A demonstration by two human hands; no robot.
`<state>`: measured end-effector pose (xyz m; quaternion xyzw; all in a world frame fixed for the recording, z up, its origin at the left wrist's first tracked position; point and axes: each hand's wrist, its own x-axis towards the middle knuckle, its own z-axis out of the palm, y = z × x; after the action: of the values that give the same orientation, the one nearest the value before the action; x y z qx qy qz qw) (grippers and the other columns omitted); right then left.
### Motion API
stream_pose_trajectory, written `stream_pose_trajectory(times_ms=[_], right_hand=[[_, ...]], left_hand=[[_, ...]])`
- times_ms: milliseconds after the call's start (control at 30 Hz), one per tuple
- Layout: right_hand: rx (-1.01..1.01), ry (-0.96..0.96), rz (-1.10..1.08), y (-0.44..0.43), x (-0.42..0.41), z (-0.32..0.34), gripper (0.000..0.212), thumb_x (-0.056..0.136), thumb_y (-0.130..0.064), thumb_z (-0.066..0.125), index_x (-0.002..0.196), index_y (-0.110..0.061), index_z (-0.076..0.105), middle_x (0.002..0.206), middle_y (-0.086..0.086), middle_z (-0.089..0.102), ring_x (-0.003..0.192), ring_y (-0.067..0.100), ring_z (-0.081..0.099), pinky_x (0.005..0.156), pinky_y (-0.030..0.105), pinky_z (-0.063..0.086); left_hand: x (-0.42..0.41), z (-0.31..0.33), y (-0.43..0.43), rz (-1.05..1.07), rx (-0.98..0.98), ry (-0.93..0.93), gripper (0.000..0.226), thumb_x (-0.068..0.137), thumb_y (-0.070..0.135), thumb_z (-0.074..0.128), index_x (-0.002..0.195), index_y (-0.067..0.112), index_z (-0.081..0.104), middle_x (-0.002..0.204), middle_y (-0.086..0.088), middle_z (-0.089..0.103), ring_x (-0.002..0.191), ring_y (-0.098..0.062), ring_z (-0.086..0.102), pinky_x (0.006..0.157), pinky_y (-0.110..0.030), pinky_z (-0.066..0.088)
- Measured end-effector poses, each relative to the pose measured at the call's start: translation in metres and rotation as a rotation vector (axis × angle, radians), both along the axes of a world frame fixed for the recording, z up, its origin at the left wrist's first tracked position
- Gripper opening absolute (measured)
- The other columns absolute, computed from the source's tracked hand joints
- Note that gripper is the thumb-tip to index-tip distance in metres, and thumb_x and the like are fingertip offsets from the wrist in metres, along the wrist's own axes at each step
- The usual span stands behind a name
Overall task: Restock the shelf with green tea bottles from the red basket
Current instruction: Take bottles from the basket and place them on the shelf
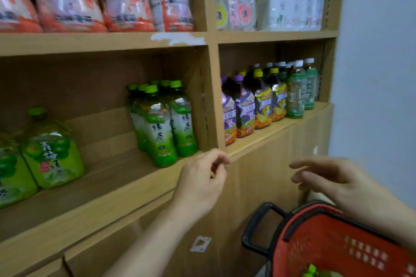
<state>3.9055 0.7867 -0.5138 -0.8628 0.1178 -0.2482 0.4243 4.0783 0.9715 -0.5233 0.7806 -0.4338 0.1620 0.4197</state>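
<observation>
Light wooden shelf unit across left and centre, red perforated plastic basket lower right, clear green-capped tea bottles with green-white labels clustered upright at centre on middle shelf, left hand loosely curled, empty, right hand fingers outstretched, empty, above basket.

"青梅" on large green bottle label
</observation>
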Motion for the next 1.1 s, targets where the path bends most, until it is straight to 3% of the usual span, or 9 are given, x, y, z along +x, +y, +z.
stream_pose_trajectory(times_ms=[133, 233, 367, 433, 567, 700, 833, 1000, 1100], right_hand=[[0.001, 0.09, -0.103, -0.051, -0.061, -0.039, 0.018, 0.088, -0.01, 0.061, 0.093, -0.024, 0.07, 0.081, 0.0, 0.076, 0.076, 0.006, 0.07, 0.072, 0.017, 0.051], [0.024, 0.198, -0.215, -0.088, -0.098, -0.092, 0.018, 0.088, -0.01, 0.063, 0.093, -0.026, 0.069, 0.08, -0.001, 0.075, 0.075, 0.011, 0.069, 0.074, 0.023, 0.051], [0.082, 0.352, -0.349, -0.123, -0.126, -0.175, 0.014, 0.084, -0.016, 0.068, 0.092, -0.028, 0.069, 0.081, -0.005, 0.072, 0.081, 0.015, 0.068, 0.081, 0.03, 0.051], [0.146, 0.471, -0.35, -0.131, -0.129, -0.211, 0.015, 0.085, -0.016, 0.067, 0.099, -0.021, 0.07, 0.085, -0.004, 0.069, 0.081, 0.013, 0.064, 0.077, 0.023, 0.047], [0.278, 0.703, -0.299, -0.132, -0.115, -0.276, 0.037, 0.086, -0.025, 0.067, 0.121, -0.017, 0.06, 0.1, 0.002, 0.065, 0.073, 0.01, 0.059, 0.063, 0.02, 0.044], [0.315, 0.792, -0.248, -0.128, -0.08, -0.326, 0.06, 0.086, -0.028, 0.065, 0.141, -0.021, 0.04, 0.138, 0.009, 0.052, 0.104, 0.022, 0.062, 0.088, 0.031, 0.051], [0.114, 0.815, -0.412, -0.146, -0.054, -0.359, 0.073, 0.084, -0.034, 0.065, 0.146, -0.024, 0.028, 0.145, 0.011, 0.042, 0.133, 0.03, 0.04, 0.111, 0.043, 0.034], [0.123, 0.954, -0.413, -0.175, -0.045, -0.397, 0.085, 0.08, -0.049, 0.066, 0.147, -0.027, 0.019, 0.152, 0.009, 0.032, 0.142, 0.031, 0.023, 0.112, 0.054, 0.028], [0.159, 1.028, -0.358, -0.184, -0.04, -0.409, 0.103, 0.069, -0.062, 0.069, 0.149, -0.03, 0.012, 0.156, 0.007, 0.019, 0.145, 0.03, 0.016, 0.113, 0.056, 0.024]], left_hand=[[-0.043, -0.024, -0.059, -0.196, 0.134, 0.095, 0.019, 0.082, 0.018, 0.052, 0.078, 0.033, 0.063, 0.069, 0.006, 0.066, 0.064, -0.01, 0.059, 0.066, -0.032, 0.051], [-0.067, -0.054, -0.104, -0.303, 0.292, 0.129, 0.017, 0.083, 0.019, 0.052, 0.08, 0.029, 0.067, 0.074, 0.005, 0.069, 0.071, -0.013, 0.063, 0.072, -0.032, 0.05], [-0.089, -0.102, -0.154, -0.405, 0.501, 0.069, 0.017, 0.086, 0.011, 0.058, 0.088, 0.021, 0.072, 0.086, 0.006, 0.068, 0.082, -0.01, 0.061, 0.073, -0.019, 0.039], [-0.093, -0.129, -0.173, -0.444, 0.617, 0.046, 0.016, 0.086, 0.015, 0.059, 0.093, 0.022, 0.071, 0.09, 0.008, 0.066, 0.084, -0.008, 0.058, 0.074, -0.017, 0.036], [-0.088, -0.193, -0.208, -0.508, 0.886, 0.025, 0.02, 0.088, 0.023, 0.057, 0.105, 0.021, 0.066, 0.105, 0.0, 0.069, 0.101, -0.019, 0.062, 0.085, -0.027, 0.044], [-0.082, -0.26, -0.234, -0.474, 1.204, 0.012, 0.044, 0.091, 0.035, 0.055, 0.131, 0.018, 0.048, 0.125, -0.012, 0.061, 0.116, -0.032, 0.055, 0.09, -0.035, 0.045], [-0.082, -0.314, -0.25, -0.472, 1.404, 0.042, 0.064, 0.095, 0.047, 0.044, 0.148, 0.023, 0.018, 0.133, -0.02, 0.052, 0.121, -0.036, 0.05, 0.094, -0.037, 0.042], [-0.074, -0.36, -0.269, -0.416, 1.475, 0.352, 0.081, 0.091, 0.056, 0.043, 0.15, 0.026, -0.003, 0.143, -0.016, 0.044, 0.122, -0.036, 0.05, 0.097, -0.039, 0.044], [-0.064, -0.368, -0.275, -0.354, 1.305, 0.639, 0.089, 0.084, 0.05, 0.06, 0.15, 0.025, 0.005, 0.143, -0.01, 0.044, 0.124, -0.031, 0.048, 0.103, -0.039, 0.041]])
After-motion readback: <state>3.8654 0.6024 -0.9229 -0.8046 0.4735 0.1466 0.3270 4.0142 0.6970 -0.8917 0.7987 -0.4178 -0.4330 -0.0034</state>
